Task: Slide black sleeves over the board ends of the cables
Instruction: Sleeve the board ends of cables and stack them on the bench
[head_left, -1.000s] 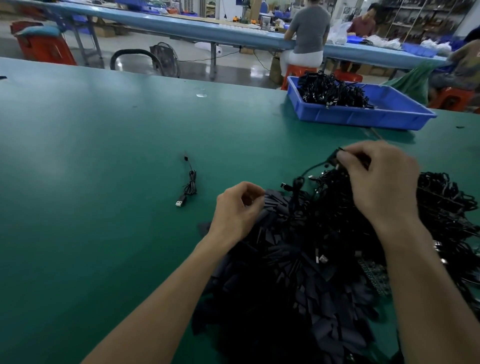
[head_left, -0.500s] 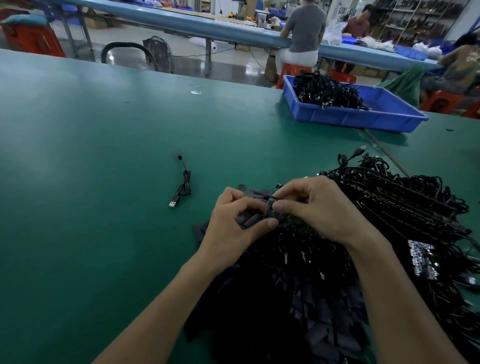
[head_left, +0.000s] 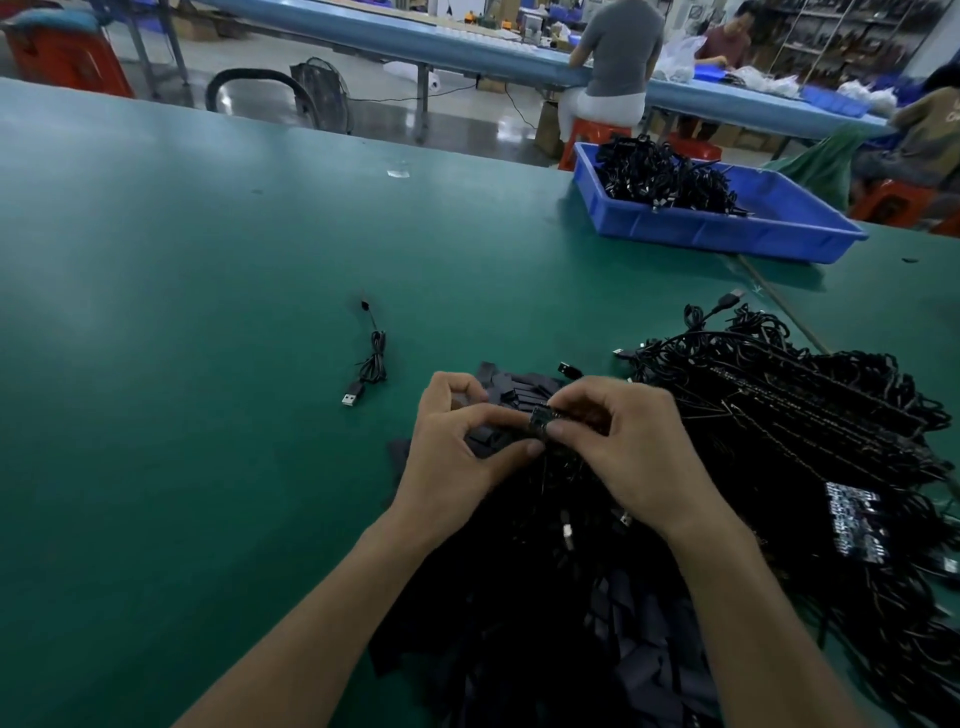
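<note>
My left hand (head_left: 457, 447) pinches a flat black sleeve (head_left: 493, 439) between thumb and forefinger. My right hand (head_left: 623, 447) pinches the small board end of a cable (head_left: 540, 420), and the two meet just above a heap of black sleeves (head_left: 519, 623) near the table's front. A big pile of black cables (head_left: 810, 415) with small circuit boards lies to the right. One coiled cable with a USB plug (head_left: 371, 361) lies alone to the left of my hands.
The green table (head_left: 182, 364) stretches wide on the left. A blue tray (head_left: 727, 228) holding black cables stands at the back right. Beyond the table's far edge are another bench, people seated on red stools, and a fan on the floor.
My right hand has come down from the cable pile with a board end to meet my left hand over the sleeves. Since half a second ago the hands have hardly moved.
</note>
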